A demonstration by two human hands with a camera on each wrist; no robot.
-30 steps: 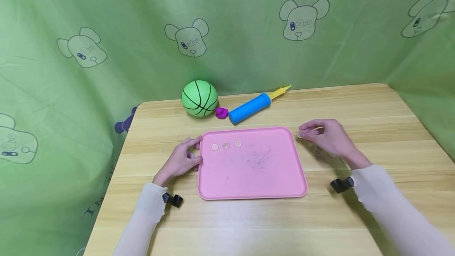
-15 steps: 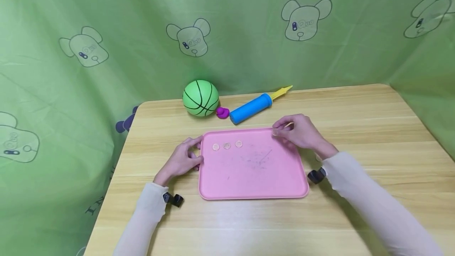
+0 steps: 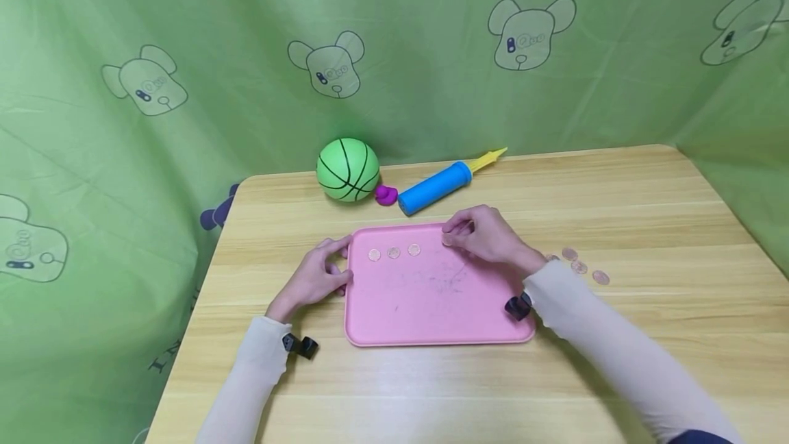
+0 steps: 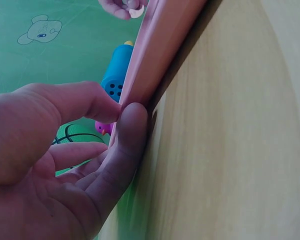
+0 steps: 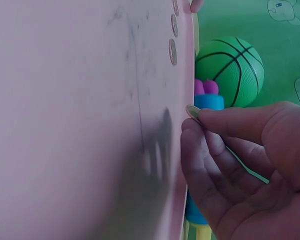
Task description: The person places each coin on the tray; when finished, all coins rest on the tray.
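Note:
A pink tray [image 3: 431, 314] lies on the wooden table, with three coins [image 3: 393, 252] in a row near its far left corner. At the tray's left edge my left hand [image 3: 313, 274] holds the rim between bent fingers and thumb, as the left wrist view shows close up. My right hand [image 3: 487, 233] is over the far part of the tray, to the right of the row. Between its thumb and finger it pinches another coin [image 5: 192, 110], tilted and above the tray surface. The hand casts a shadow on the tray in the right wrist view.
Several loose coins [image 3: 578, 266] lie on the table right of the tray, partly behind the right forearm. Behind the tray are a green ball [image 3: 348, 170] with black lines, a small purple duck [image 3: 386, 195] and a blue hand pump [image 3: 434, 188] with a yellow nozzle.
My right hand has carried the pinched coin leftward from beyond the tray's right edge to over the tray, uncovering loose coins on the table. The left hand has stayed on the rim.

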